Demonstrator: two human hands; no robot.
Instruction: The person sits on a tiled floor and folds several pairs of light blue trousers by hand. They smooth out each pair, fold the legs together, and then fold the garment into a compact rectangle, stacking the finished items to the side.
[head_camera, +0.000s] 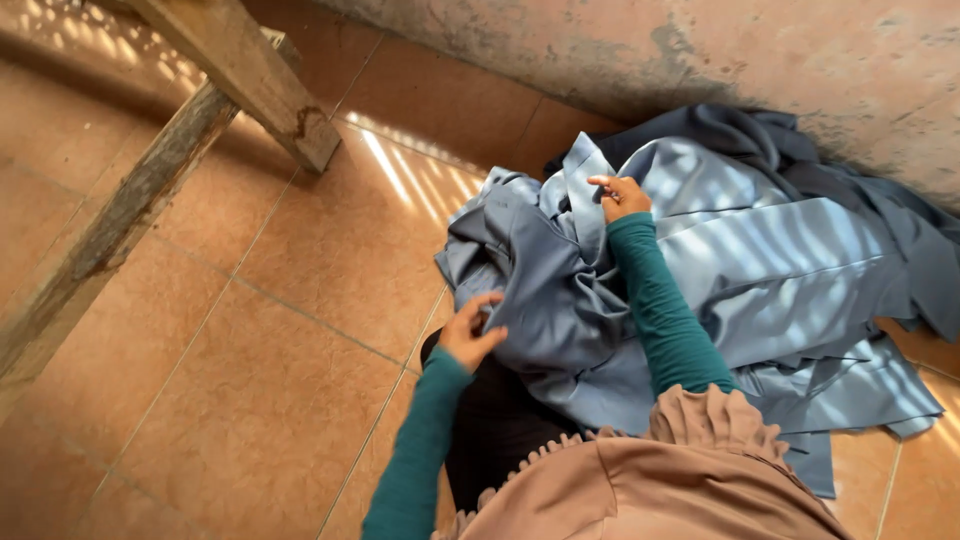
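Note:
A large heap of grey-blue cloth (760, 250) lies crumpled on the tiled floor against the wall. My right hand (622, 196), in a teal sleeve, pinches a raised fold of the cloth near the heap's upper left part. My left hand (472, 330), also in a teal sleeve, grips the cloth's near left edge where it lies over my dark-clad lap (500, 420). A tan ruffled garment (660, 470) covers my chest at the bottom of the view.
Orange-brown floor tiles (250, 330) spread to the left. A wooden leg and brace (250, 80) of some furniture stand at the upper left. A stained concrete wall (800, 60) runs behind the cloth.

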